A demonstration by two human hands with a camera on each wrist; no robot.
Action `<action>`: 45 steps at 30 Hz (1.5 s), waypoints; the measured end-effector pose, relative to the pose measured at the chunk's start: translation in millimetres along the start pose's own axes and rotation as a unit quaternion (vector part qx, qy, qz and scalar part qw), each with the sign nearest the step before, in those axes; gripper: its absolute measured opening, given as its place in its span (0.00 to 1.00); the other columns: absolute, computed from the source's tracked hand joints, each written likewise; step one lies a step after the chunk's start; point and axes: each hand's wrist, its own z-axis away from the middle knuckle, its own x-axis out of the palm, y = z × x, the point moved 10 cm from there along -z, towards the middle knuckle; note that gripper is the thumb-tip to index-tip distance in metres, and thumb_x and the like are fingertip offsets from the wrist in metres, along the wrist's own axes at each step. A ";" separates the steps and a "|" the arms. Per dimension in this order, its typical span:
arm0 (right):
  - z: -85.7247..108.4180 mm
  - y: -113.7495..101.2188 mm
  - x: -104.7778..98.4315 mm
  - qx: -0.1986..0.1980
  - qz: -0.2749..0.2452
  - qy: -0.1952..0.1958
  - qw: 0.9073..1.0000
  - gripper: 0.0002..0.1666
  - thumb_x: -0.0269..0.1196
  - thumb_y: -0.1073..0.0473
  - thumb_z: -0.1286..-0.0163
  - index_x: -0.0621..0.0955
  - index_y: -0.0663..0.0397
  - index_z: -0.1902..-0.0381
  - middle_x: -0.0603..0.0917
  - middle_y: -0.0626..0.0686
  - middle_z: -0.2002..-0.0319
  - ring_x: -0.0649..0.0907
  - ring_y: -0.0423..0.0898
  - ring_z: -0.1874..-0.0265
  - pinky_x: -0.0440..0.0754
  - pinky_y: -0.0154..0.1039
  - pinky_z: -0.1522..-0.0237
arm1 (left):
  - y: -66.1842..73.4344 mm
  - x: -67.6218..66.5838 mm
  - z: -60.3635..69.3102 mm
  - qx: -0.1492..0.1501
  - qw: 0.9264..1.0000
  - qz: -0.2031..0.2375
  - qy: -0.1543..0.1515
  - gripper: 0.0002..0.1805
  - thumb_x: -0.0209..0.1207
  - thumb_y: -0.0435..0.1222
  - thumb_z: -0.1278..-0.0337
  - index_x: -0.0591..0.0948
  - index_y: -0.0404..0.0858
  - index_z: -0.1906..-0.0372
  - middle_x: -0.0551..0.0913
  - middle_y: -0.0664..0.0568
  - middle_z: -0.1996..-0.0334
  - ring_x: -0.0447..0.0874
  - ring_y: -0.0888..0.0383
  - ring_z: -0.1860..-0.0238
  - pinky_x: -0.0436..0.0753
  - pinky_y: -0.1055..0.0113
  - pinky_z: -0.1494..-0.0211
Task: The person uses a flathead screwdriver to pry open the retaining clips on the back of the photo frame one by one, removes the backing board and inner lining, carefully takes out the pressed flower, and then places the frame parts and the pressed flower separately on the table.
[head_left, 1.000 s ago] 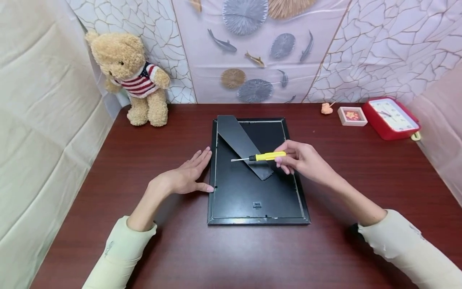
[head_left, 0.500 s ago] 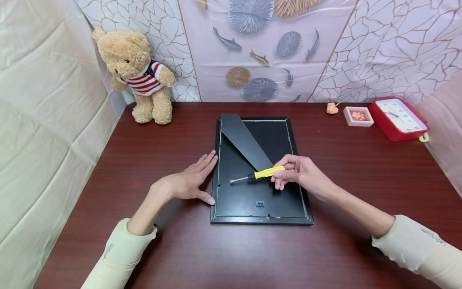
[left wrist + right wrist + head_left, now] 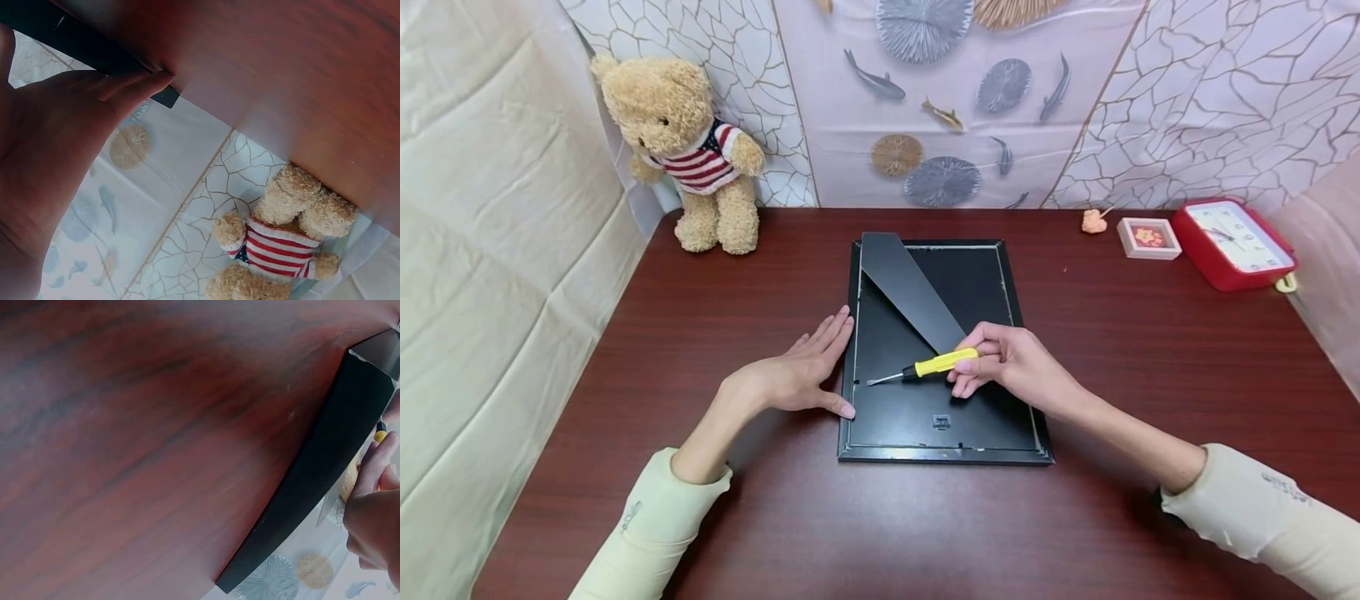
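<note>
Head view: a right hand (image 3: 1011, 362) is pinching a screwdriver (image 3: 922, 367) above a black picture frame (image 3: 925, 456), which is lying back side up between the two hands. The screwdriver's long axis is running crosswise, its yellow handle (image 3: 951, 359) ending at the right thumb and fingers, its metal blade (image 3: 883, 380) pointing toward the left hand (image 3: 801, 371) and slanting slightly toward the wearer. The blade's end is sitting near the frame's inner edge by the left thumb; whether it is touching cannot be told. The hands are working apart, the left one resting spread fingers and thumb along the near side border, its fingers touching the frame's side in the left wrist view. The frame's long axis is stretching away from the wearer, its rim enclosing a dark backing board (image 3: 910, 417). A black support leg (image 3: 906, 287) is slanting from the far corner on the left hand's side to the right hand, which is partly hiding its lower end. Beyond the right hand, a small pale box frame (image 3: 1148, 239) is holding a flower design, between a peach-coloured ornament (image 3: 1094, 221) and a red clock (image 3: 1236, 244). Beyond the left hand, a teddy bear (image 3: 700, 162) is wearing a striped sweater.
</note>
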 end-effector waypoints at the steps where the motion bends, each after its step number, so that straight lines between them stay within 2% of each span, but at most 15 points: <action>1: -0.4 -0.6 1.3 -0.001 0.003 -0.001 1.000 0.10 0.65 0.75 0.23 0.79 0.76 0.48 0.91 0.72 0.58 0.95 0.49 0.66 0.94 0.45 0.57 | 0.9 0.1 0.4 -0.005 1.000 -0.004 -0.002 0.69 0.73 0.52 0.31 0.35 0.28 0.11 0.26 0.37 0.10 0.30 0.36 0.10 0.43 0.35 0.10; 5: -1.4 -2.0 5.3 -0.005 0.007 -0.002 1.000 0.10 0.65 0.76 0.24 0.78 0.78 0.49 0.91 0.73 0.59 0.95 0.49 0.67 0.94 0.45 0.59 | 3.9 -0.6 2.7 -0.016 1.000 -0.014 -0.007 0.68 0.73 0.51 0.31 0.35 0.28 0.12 0.28 0.35 0.11 0.30 0.35 0.10 0.42 0.37 0.10; 18: -2.7 -2.8 12.3 -0.027 0.061 0.017 0.998 0.09 0.67 0.74 0.24 0.80 0.73 0.51 0.93 0.66 0.62 0.95 0.50 0.68 0.94 0.43 0.60 | 2.4 0.8 2.4 -0.009 1.000 -0.010 -0.006 0.68 0.72 0.52 0.30 0.35 0.28 0.12 0.28 0.34 0.11 0.31 0.34 0.10 0.42 0.36 0.10; 26: -5.2 -11.4 9.2 -0.050 0.092 0.032 0.994 0.08 0.68 0.74 0.25 0.81 0.71 0.52 0.93 0.64 0.63 0.95 0.48 0.69 0.94 0.41 0.61 | -34.8 16.4 -17.8 0.014 1.000 -0.009 0.020 0.76 0.71 0.67 0.40 0.34 0.36 0.10 0.26 0.41 0.10 0.31 0.37 0.09 0.42 0.35 0.11; 30: -3.8 -12.4 10.2 -0.049 0.093 0.024 0.994 0.08 0.68 0.75 0.26 0.81 0.72 0.52 0.94 0.64 0.63 0.95 0.48 0.69 0.94 0.41 0.61 | -40.6 18.7 -21.5 0.011 1.000 -0.011 0.023 0.75 0.70 0.68 0.40 0.33 0.38 0.10 0.26 0.43 0.10 0.30 0.40 0.09 0.43 0.38 0.10; 45: -0.6 -8.5 13.7 -0.040 0.094 0.016 0.995 0.09 0.69 0.75 0.26 0.81 0.71 0.51 0.94 0.63 0.63 0.95 0.49 0.68 0.94 0.40 0.60 | -28.8 15.0 -14.3 0.012 1.000 -0.001 0.015 0.73 0.71 0.63 0.36 0.34 0.36 0.10 0.27 0.41 0.10 0.30 0.36 0.09 0.41 0.35 0.10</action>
